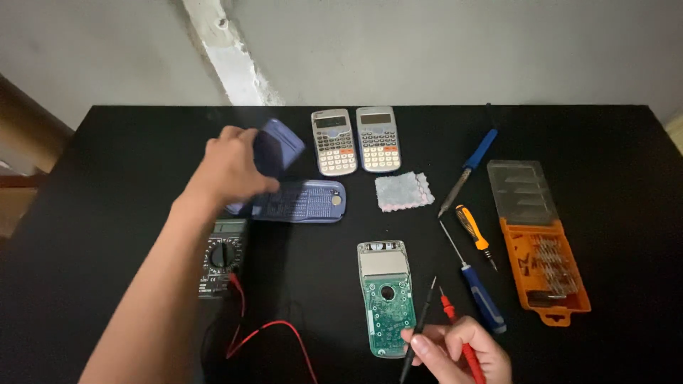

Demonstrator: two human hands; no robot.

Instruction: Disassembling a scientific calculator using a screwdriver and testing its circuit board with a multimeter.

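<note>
Fingers (427, 350) of right hand (455, 350): curled and pinched on black probe (421, 320) and red probe (455, 328), both held together at near edge of black table (107, 178). Left hand (231, 167), far left: fingers closed around blue cover (281, 146), raised off table and blurred, tilt not readable. Second blue cover (302, 201) flat just near of it, long axis left to right. Step in hand, as judged: probing bare circuit board (386, 299), with loose cover in left hand being handled off to the side. Next move, as judged: one probe per contact point, hence a free hand or a wider spread of fingers, plus steady tips on small pads. Probes: long axes running near to far, leaning slightly right, tips pointing far, black tip just right of board, not touching it as far as visible. Board: long axis near to far, display end far, in near middle of table. Red wire (274, 331) looping left to multimeter (222, 259), near left. Elsewhere: two calculators (356, 141) side by side far centre, grey cloth (404, 190), soldering iron (469, 167), orange screwdriver (475, 235), blue screwdriver (478, 291), orange bit case (544, 274) at right.
</note>
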